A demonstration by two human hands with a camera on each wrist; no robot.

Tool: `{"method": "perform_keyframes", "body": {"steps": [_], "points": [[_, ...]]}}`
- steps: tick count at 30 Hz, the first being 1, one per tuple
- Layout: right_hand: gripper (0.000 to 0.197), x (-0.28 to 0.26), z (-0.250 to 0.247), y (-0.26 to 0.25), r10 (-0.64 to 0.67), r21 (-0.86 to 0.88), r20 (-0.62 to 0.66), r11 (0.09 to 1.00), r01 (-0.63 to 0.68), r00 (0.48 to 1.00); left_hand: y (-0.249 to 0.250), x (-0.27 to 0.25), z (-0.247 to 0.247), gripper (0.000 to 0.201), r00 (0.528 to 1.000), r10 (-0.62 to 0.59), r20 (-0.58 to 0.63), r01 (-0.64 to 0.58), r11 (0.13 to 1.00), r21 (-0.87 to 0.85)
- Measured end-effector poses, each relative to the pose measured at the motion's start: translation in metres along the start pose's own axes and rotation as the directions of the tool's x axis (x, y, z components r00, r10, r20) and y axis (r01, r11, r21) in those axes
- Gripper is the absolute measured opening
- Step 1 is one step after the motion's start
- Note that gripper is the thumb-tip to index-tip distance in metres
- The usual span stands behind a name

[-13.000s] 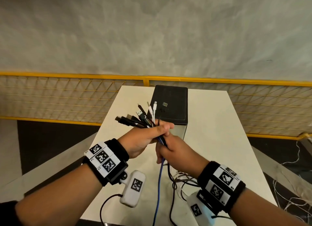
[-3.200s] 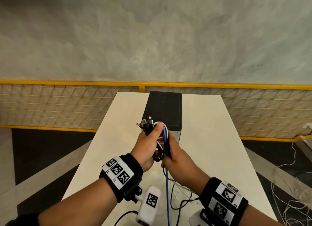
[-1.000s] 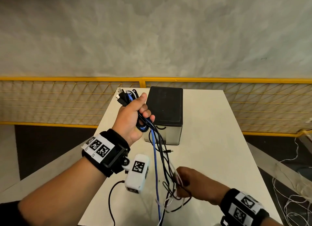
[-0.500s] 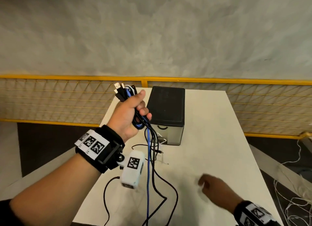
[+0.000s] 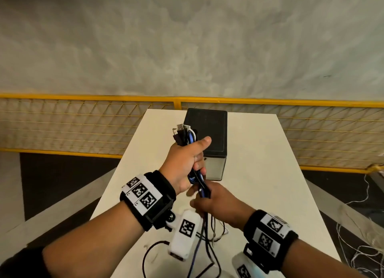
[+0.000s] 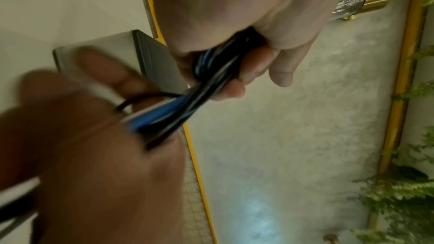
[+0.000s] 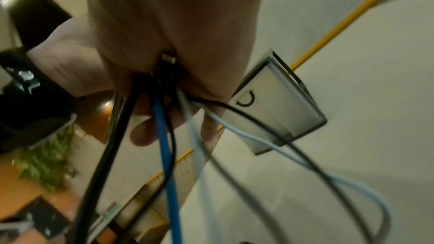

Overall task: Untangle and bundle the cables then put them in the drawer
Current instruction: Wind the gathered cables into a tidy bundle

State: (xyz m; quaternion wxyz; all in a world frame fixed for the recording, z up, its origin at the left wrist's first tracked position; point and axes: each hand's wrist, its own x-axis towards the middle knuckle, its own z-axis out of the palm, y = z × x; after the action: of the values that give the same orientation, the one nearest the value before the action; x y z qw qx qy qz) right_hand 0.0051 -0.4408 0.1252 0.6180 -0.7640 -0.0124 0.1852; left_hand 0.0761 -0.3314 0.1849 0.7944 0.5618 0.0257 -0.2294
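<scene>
Cables (image 5: 188,137): light, floppy, likely slippery. Left hand (image 5: 182,163) fists the plug ends; right hand (image 5: 216,203) curls round the strands just below, the best place to grip.

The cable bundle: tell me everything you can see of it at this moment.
The cable bundle is several thin, flexible cords held together: mostly black, one blue, at least one white. Metal-tipped plug ends fan out above the left hand, which grips the gathered part upright in its fist. Just below, the right hand holds the strands. The loose tails hang down to the white table, unbundled. Behind it stands the small drawer box, drawer shut.
</scene>
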Motion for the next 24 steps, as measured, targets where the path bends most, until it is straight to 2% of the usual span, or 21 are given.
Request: {"method": "perform_keyframes", "body": {"steps": [3, 6, 8, 10, 12, 14, 17, 20, 24], "points": [[0.012, -0.008, -0.008, 0.014, 0.11, -0.198, 0.174, 0.977, -0.074, 0.979, 0.008, 0.001, -0.012, 0.044, 0.996, -0.075, 0.05, 0.073, 0.997, 0.034], [0.007, -0.013, -0.014, 0.022, 0.17, -0.366, 0.183, 0.926, -0.093, 0.968, 0.013, -0.002, -0.026, 0.042, 0.962, -0.229, 0.146, 0.21, 0.968, 0.136], [0.016, -0.014, -0.018, 0.022, 0.107, -0.564, 0.114, 0.825, -0.024, 0.988, 0.012, -0.005, -0.035, 0.044, 0.911, -0.368, 0.185, 0.32, 0.916, 0.243], [0.021, -0.015, -0.02, 0.02, -0.029, -0.714, 0.026, 0.699, 0.039, 0.999, 0.007, -0.005, -0.044, 0.042, 0.859, -0.479, 0.182, 0.4, 0.848, 0.347], [0.007, -0.017, -0.022, 0.014, -0.123, -0.806, -0.008, 0.588, 0.066, 0.992, -0.002, -0.005, -0.051, 0.037, 0.819, -0.55, 0.163, 0.444, 0.788, 0.427], [0.014, -0.016, -0.023, 0.005, -0.157, -0.851, -0.015, 0.521, 0.07, 0.987, -0.013, -0.007, -0.054, 0.034, 0.791, -0.587, 0.172, 0.452, 0.751, 0.481], [0.005, -0.013, -0.02, -0.01, -0.219, -0.813, -0.068, 0.578, 0.073, 0.973, -0.027, -0.012, -0.051, 0.036, 0.767, -0.595, 0.24, 0.439, 0.76, 0.479], [0.02, -0.013, -0.016, -0.015, -0.207, -0.77, -0.119, 0.636, 0.042, 0.971, -0.033, -0.011, -0.049, 0.044, 0.796, -0.556, 0.239, 0.36, 0.753, 0.551], [0.025, -0.01, -0.017, -0.015, -0.197, -0.733, -0.163, 0.68, 0.015, 0.967, -0.039, -0.009, -0.05, 0.02, 0.809, -0.522, 0.27, 0.267, 0.735, 0.624]]}}
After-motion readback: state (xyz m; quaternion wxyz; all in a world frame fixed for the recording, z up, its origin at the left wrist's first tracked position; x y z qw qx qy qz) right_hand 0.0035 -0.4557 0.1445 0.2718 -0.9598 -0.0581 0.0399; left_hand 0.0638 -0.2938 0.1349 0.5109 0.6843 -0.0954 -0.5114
